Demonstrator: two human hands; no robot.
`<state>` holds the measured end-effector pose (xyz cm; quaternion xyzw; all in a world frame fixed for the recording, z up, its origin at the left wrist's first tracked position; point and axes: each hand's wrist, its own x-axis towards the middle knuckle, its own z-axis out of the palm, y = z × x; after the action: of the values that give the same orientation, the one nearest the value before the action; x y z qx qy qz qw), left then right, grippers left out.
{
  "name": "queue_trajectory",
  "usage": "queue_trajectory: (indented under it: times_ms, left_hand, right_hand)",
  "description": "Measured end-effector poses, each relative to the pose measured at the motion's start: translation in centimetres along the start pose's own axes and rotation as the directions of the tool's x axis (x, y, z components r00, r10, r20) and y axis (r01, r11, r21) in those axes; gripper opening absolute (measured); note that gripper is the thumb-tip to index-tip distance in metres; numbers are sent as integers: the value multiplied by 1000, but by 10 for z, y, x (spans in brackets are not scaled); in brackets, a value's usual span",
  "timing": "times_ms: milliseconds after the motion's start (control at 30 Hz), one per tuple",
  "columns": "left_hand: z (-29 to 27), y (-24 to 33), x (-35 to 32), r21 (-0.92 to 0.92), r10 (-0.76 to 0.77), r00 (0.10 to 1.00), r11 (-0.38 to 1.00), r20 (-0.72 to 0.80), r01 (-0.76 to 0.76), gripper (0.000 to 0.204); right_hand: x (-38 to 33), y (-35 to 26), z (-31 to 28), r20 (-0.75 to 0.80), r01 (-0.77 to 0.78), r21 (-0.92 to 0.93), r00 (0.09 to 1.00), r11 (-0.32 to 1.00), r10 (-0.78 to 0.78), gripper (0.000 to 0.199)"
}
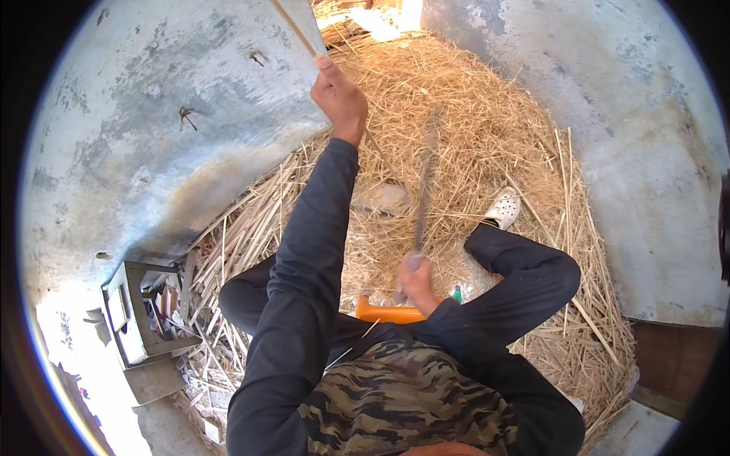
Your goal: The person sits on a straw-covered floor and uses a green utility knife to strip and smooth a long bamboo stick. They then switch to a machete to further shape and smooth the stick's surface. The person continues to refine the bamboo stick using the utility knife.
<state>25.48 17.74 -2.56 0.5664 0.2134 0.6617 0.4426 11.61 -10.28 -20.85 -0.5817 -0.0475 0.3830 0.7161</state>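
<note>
My left hand [340, 99] is raised on an outstretched arm, its fingers closed around a thin bamboo strip [295, 26]. The strip runs up past the top edge of the view, and a thin length seems to continue below the hand. Low between my knees, my right hand [417, 283] grips the handle of a long-bladed knife [427, 178]. Motion smears the blade, which points away from me over the straw. A flat greyish block [382, 199] lies left of the blade, apart from it. Just below my right hand sits an orange plastic object [388, 312], partly hidden.
Loose straw and shavings [449, 83] cover the ground. Split strips [251, 201] pile along the left wall [152, 83]; another wall [631, 152] rises at right. A wooden frame box [137, 311] stands at left. My bent legs flank the work, one foot in a white clog [505, 207].
</note>
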Motion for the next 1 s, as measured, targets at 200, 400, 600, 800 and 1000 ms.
queue_trajectory:
  times_ms: [200, 400, 600, 800, 1000]
  left_hand:
    - [-9, 6, -11, 46, -5, 1000, 999, 22, 4, 60]
    - [7, 2, -3, -25, 22, 999, 999, 23, -21, 57]
    - [-5, -6, 12, -24, -73, 997, 997, -24, 73, 58]
    - [-21, -6, 5, 28, -66, 998, 997, 17, 66, 61]
    - [-21, -23, 1, 50, 191, 979, 981, -77, -188, 60]
  right_hand:
    - [-11, -54, -16, 61, -364, 202, 931, 909, 359, 14]
    - [8, -69, 2, 40, 48, 190, 998, 981, -57, 15]
    - [9, -26, -18, 107, -392, 69, 917, 917, 384, 14]
    - [7, -95, -6, 76, 63, 167, 994, 984, -76, 14]
    - [0, 37, -16, 46, -312, -191, 944, 931, 326, 16]
